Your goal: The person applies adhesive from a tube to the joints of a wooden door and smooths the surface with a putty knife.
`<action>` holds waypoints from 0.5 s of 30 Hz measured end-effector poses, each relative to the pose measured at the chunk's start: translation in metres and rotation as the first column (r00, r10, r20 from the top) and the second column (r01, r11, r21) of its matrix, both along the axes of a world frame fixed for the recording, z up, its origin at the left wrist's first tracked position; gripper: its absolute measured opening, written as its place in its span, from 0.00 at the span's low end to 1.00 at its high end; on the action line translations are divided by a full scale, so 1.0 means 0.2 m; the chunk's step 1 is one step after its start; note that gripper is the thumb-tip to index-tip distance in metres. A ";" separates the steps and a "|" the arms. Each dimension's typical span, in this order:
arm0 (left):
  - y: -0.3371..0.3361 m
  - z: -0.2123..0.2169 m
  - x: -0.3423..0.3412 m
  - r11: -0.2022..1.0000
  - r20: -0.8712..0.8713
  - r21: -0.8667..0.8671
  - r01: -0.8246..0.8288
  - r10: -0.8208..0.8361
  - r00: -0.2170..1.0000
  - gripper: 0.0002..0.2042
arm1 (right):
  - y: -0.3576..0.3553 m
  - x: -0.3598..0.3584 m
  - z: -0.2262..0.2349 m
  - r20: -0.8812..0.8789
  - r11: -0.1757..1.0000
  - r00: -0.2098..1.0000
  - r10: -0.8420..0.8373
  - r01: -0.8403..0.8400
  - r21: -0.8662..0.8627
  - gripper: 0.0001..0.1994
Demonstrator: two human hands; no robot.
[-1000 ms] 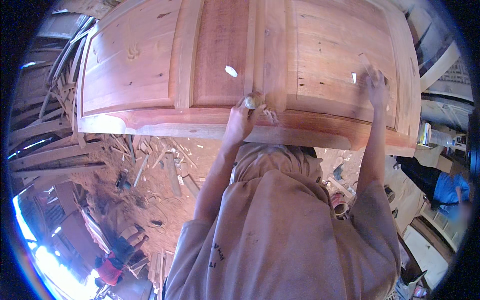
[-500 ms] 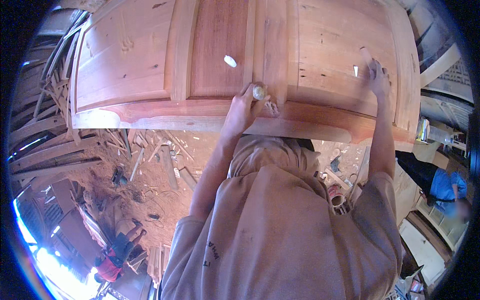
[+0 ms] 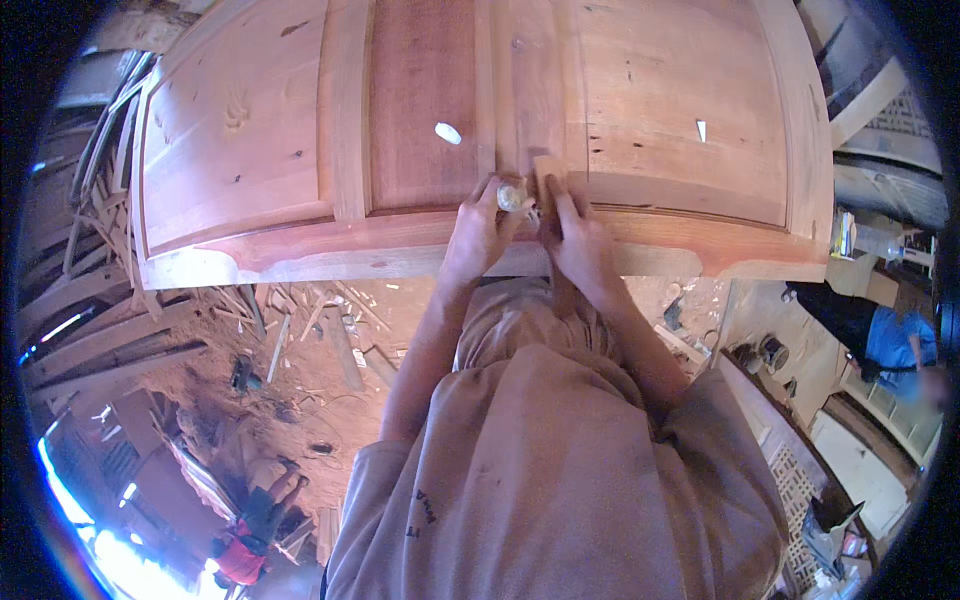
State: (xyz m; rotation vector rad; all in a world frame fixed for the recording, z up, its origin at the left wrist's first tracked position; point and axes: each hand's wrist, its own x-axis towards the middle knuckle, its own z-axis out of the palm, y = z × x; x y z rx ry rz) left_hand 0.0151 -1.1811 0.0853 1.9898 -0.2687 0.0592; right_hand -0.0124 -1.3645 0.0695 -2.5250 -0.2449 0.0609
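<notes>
Head view: over the paneled door's (image 3: 430, 80) near edge, the left hand (image 3: 474, 242) is pinching a round-topped thing (image 3: 511, 197), the right hand (image 3: 582, 248) gripping a blurred strip (image 3: 546, 168), perhaps wood. Panels are sitting framed; dark holes (image 3: 597, 140) are seemingly remaining unfilled.

from our right hand (image 3: 583, 240), one o'clock runs free over the pale panel (image 3: 690, 80), bar a white sliver (image 3: 701, 131), perhaps only light; our left hand (image 3: 477, 235) blocks nine, and a white oval (image 3: 447, 133) sits near ten.
</notes>
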 end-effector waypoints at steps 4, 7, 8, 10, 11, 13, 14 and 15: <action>-0.02 0.00 -0.01 1.000 -0.084 0.002 0.007 -0.006 0.996 0.12 | 0.13 -0.06 -0.04 -0.092 1.000 0.996 -0.010 0.008 -0.012 0.37; -0.03 0.01 -0.01 0.999 -0.147 -0.044 -0.010 0.003 0.989 0.13 | 0.18 -0.09 -0.07 -0.085 1.000 0.996 -0.008 0.006 -0.021 0.36; -0.03 0.00 -0.01 0.999 -0.160 -0.044 -0.018 0.010 0.987 0.13 | 0.19 -0.10 -0.09 -0.049 0.996 0.997 -0.054 0.050 -0.076 0.32; -0.02 0.01 0.00 0.999 -0.174 -0.041 -0.021 0.014 0.985 0.13 | 0.20 -0.11 -0.08 -0.012 0.987 0.995 -0.102 0.100 -0.127 0.28; -0.02 0.02 0.00 1.000 -0.166 -0.009 0.001 -0.003 0.986 0.12 | 0.19 -0.10 -0.08 0.001 0.983 0.998 -0.065 0.064 -0.175 0.27; -0.02 0.02 0.00 0.999 -0.162 0.023 0.024 -0.020 0.987 0.12 | 0.18 -0.10 -0.08 0.010 0.974 1.000 -0.027 0.029 -0.224 0.26; -0.01 0.01 0.00 1.000 -0.132 0.005 0.018 -0.017 0.991 0.12 | 0.17 -0.10 -0.09 0.064 0.977 0.998 -0.005 0.018 -0.212 0.26; -0.01 0.00 -0.01 1.000 -0.101 -0.015 0.008 -0.010 0.995 0.12 | 0.17 -0.09 -0.08 0.118 0.979 0.993 0.021 0.003 -0.203 0.26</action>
